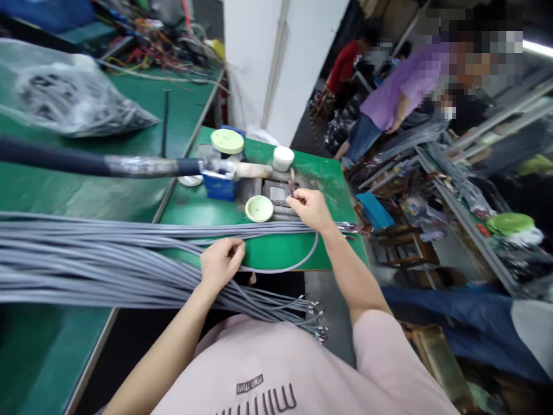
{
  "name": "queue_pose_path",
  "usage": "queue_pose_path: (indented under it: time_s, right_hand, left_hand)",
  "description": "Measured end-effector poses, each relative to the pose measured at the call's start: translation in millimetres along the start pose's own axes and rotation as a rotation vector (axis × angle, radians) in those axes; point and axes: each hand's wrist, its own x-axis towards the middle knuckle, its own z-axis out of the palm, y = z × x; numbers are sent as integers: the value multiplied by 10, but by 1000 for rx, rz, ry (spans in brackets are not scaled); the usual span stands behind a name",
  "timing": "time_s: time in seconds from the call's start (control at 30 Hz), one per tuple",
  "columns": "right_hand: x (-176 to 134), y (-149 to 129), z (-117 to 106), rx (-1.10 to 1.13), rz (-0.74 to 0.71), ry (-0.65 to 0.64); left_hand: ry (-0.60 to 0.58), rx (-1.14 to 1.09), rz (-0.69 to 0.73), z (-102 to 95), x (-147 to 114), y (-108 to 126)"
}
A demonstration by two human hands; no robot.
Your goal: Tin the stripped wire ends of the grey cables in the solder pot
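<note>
A grey cable runs in a loop between my two hands near the front of the green bench. My right hand is closed in a pinch on the stripped end of this cable, and thin coloured wires stick up from the fingertips. My left hand is curled round the same cable further back, its grip partly hidden. Under and beside it lies a big bundle of grey cables. A pale green dish and a dark block with a light metal plate are just left of my right hand.
A dark hose with a taped nozzle reaches over a blue box. A round green lid and a white jar stand behind. On the left is a plastic bag. A person in purple works at the right.
</note>
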Motion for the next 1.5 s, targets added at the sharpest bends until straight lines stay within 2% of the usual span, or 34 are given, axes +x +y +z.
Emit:
queue_pose_path:
  time_s: [0.17, 0.33, 0.67, 0.8, 0.9, 1.1, 1.2, 1.3, 1.5]
  right_hand:
    - [330, -52, 300, -231, -35, -233]
    - [454, -74, 578, -512, -48, -412]
    - [489, -72, 779, -781, -58, -539]
    - [500, -78, 801, -783, -35, -538]
    - [522, -45, 737, -699, -23, -505]
    - [604, 219, 395, -437, 78, -291]
    - [656, 424, 288, -418, 164, -219]
    - [708, 614, 283, -464, 227, -195]
    - [783, 865, 413, -541, 289, -216]
  left_hand:
    - [38, -33, 4, -19, -1, -14]
    - [58, -59, 23, -15, -10, -32]
    - [76, -114, 48, -15, -10, -55]
    - [70, -106, 57, -11, -14, -65]
    - [94, -105, 88, -7, -15, -72]
    - [137, -95, 123, -9, -12, -77]
    - [148, -86, 129, -12, -5, -75]
    - [140, -87, 132, -12, 2, -72]
    - [151, -83, 138, -19, 3, -65]
